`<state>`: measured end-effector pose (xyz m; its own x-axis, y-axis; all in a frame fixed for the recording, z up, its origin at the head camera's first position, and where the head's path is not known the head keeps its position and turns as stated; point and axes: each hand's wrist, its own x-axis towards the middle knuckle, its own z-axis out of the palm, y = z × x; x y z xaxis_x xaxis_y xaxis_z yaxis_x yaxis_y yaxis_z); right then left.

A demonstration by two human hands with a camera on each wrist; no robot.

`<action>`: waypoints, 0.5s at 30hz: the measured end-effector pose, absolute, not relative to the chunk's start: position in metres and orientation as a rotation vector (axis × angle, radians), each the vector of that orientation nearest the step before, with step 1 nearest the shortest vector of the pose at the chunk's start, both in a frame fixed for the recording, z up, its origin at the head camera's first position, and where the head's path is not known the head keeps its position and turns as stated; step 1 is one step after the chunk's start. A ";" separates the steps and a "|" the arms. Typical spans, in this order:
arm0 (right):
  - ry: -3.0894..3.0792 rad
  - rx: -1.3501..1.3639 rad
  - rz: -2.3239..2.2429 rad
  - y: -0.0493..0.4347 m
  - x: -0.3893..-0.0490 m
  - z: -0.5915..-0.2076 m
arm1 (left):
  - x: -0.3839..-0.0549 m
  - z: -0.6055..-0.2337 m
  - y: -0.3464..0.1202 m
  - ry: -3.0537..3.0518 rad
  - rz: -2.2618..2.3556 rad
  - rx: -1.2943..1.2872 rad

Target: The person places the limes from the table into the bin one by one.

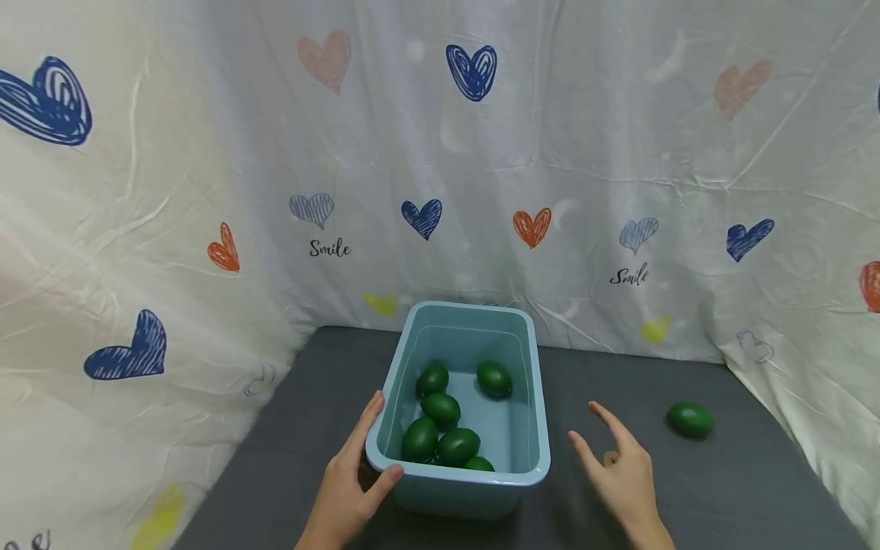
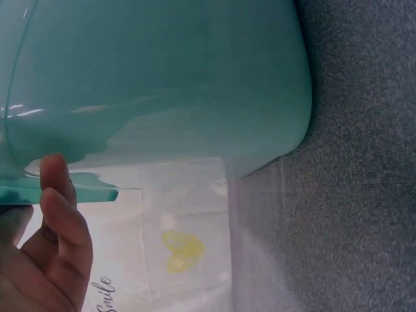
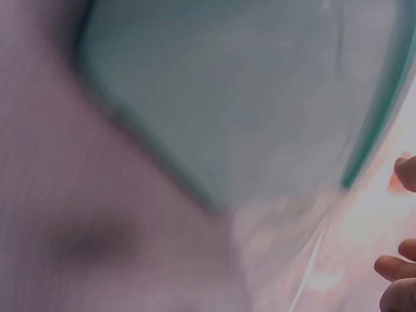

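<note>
A light blue plastic bin (image 1: 474,500) stands on the dark table, with several glossy dark green, lime-like oval fruits (image 1: 441,410) inside. Most of them gather along its left side and near end; one (image 1: 494,379) lies apart on the right. My left hand (image 1: 347,483) holds the bin's near left corner, thumb at the front rim and fingers along the left side. Under the rim (image 2: 97,194), the left wrist view shows bent fingers (image 2: 68,224). My right hand (image 1: 622,477) hovers right of the bin, thumb and index finger spread, holding nothing.
One more green oval fruit (image 1: 690,420) lies on the dark grey table (image 1: 591,374), to the right beyond my right hand. A white curtain (image 1: 474,153) printed with hearts and "Smile" hangs behind the table and along both sides.
</note>
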<state>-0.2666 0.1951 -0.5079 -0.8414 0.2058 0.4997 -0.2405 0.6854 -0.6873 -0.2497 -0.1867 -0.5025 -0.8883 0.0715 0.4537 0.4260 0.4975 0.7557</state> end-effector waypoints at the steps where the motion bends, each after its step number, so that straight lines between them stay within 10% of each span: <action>1: -2.358 0.006 1.014 0.206 -0.267 -0.513 | -0.250 -0.503 -0.185 -2.378 -1.372 -0.419; 15: -2.298 -0.156 0.675 0.310 -0.290 -0.545 | -0.248 -0.504 -0.179 -2.362 -1.455 -0.394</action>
<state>-0.2903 0.3104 -0.5453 -0.7304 0.2981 0.6145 -0.0817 0.8551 -0.5119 -0.2478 -0.1790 -0.5043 -0.9044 0.0575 0.4229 0.4035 0.4378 0.8034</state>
